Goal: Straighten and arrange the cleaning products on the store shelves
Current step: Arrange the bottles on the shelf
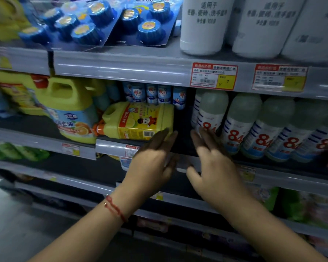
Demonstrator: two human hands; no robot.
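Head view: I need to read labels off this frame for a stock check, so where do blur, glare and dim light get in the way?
Head view: left edge smeared; both hands, left hand and right hand, slightly motion-blurred; glare streaks on the grey shelf-edge strip; lower shelves dim; the toppled yellow detergent jug and red-and-yellow price tag are clearest; wide-angle lens bends the shelf lines.

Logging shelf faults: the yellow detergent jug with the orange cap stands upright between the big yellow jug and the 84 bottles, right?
Not upright. In the head view the yellow detergent jug lies on its side, orange cap pointing left, between the big yellow jug and the 84 bottles.
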